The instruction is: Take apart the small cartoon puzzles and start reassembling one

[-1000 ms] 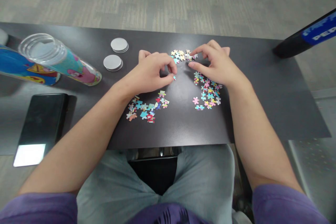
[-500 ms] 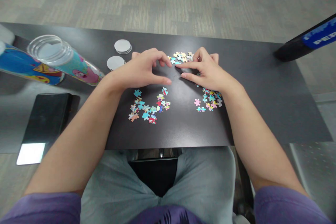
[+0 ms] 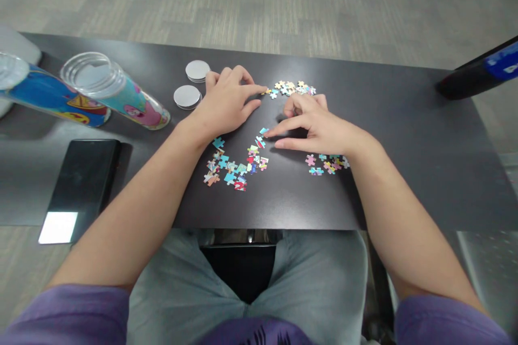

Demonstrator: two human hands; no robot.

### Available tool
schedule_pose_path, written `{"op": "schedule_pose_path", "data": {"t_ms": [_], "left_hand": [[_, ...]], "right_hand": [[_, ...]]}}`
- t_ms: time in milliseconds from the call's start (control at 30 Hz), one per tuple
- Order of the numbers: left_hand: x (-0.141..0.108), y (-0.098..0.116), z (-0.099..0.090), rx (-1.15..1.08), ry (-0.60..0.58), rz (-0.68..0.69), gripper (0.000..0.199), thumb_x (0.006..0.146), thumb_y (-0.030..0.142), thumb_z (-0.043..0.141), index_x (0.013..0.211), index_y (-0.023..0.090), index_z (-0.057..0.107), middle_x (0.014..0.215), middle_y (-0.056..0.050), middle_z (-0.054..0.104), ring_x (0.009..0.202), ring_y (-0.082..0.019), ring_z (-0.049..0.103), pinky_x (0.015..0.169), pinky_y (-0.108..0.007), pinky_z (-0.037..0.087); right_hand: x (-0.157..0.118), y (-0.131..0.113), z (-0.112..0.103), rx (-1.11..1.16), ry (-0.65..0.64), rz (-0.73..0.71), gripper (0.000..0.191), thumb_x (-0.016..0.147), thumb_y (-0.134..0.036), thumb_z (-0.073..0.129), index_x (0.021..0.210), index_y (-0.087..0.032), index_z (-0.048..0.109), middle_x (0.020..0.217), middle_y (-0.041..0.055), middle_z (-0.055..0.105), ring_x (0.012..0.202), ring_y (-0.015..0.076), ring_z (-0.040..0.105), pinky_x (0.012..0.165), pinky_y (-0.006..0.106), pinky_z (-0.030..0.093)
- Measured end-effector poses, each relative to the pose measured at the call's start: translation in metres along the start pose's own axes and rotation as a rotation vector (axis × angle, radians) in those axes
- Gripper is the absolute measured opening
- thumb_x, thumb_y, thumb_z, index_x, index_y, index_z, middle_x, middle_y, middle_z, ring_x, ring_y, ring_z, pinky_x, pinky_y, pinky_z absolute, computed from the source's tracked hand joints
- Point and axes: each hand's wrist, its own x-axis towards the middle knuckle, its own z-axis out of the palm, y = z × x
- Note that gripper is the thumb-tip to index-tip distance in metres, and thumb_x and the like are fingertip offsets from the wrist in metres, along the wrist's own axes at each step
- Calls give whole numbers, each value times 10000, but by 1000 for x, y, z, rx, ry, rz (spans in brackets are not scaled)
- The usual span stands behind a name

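Observation:
My left hand rests over the dark table, fingers apart, its index fingertip touching a yellow puzzle piece at the left end of the far pile. With its fingers spread, my right hand has its index fingertip on a light blue piece. That piece lies at the top of the left group of pieces, just above a red and white one. A third group, with pink, yellow and blue pieces, lies below my right hand and is partly hidden by it.
Two stacks of white discs, one nearer and one farther, are left of my left hand. Clear-topped cartoon tubes and a black phone lie further left. A dark bottle stands at the right.
My right hand has moved down and left from the far pile, and a light blue piece now lies above the left group. My left hand has shifted slightly up, toward the far pile.

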Motion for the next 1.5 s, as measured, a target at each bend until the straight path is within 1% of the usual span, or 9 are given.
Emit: {"op": "schedule_pose_path", "data": {"t_ms": [133,300,533,667,833,1067,1233,1433,1500], "left_hand": [[0,2,-4,-8,35,-8,248,1207,451,794,1371,451,981,1492,-128,825,1472,-481,675,1322,-788,434],[1,0,-3,-49,52,-45,217,1154,453,867,1343,434,973,1459,-113,859,1428,-467,705,1329,-796,454],[5,6,-4,-93,0,-80,98,1119,372,945,1172,410,1017,1371,-78,906,1437,-443,760,1365,-755,459],[6,14,-5,-140,-71,-14,175,1145,357,890,1221,427,1031,1323,-48,931,1343,-391,809,1323,-711,485],[6,11,-4,-108,2,-85,325,1221,313,734,1330,438,1014,1355,-68,895,1268,-383,810,1328,-725,450],[0,11,7,-10,5,-2,378,1301,446,661,1500,402,980,1546,-169,794,1502,-480,694,1357,-783,398],[-5,15,5,20,-3,26,379,1301,503,687,1502,386,985,1586,-194,775,1545,-527,675,1372,-844,373],[-5,20,1,-4,-30,61,343,1269,402,728,1447,455,1016,1566,-139,786,1519,-467,660,1405,-798,348],[-4,22,2,-22,-51,89,367,1282,389,699,1443,476,1017,1549,-129,789,1489,-443,655,1402,-781,342]], "right_hand": [[-3,-2,-8,-48,108,154,575,1238,-773,747,1712,-469,861,1315,150,715,1307,458,665,1227,698,446],[-7,4,-12,-97,210,225,563,1249,-727,692,1739,-480,815,1328,171,761,1337,521,702,1221,762,452],[-6,8,-9,-99,207,200,500,1253,-651,702,1700,-478,842,1326,177,785,1285,505,715,1214,782,445],[-4,6,-5,-110,189,200,492,1289,-637,641,1688,-450,861,1281,175,771,1313,494,701,1221,739,443],[2,3,4,-103,143,166,483,1282,-614,692,1697,-454,879,1326,147,757,1301,464,710,1205,673,446],[0,7,-3,-114,124,158,388,1289,-595,731,1514,-416,991,1299,162,751,1262,458,716,1182,701,454],[-18,21,-23,-102,152,201,454,1277,-720,720,1262,-394,1037,1231,167,772,1228,466,727,1183,769,454],[-34,39,-38,-70,180,265,619,1198,-885,742,958,-374,997,1111,111,801,1165,439,774,1216,783,434],[-35,38,-39,-78,216,282,606,1200,-877,729,983,-378,995,1102,107,811,1143,431,780,1220,784,435]]}}
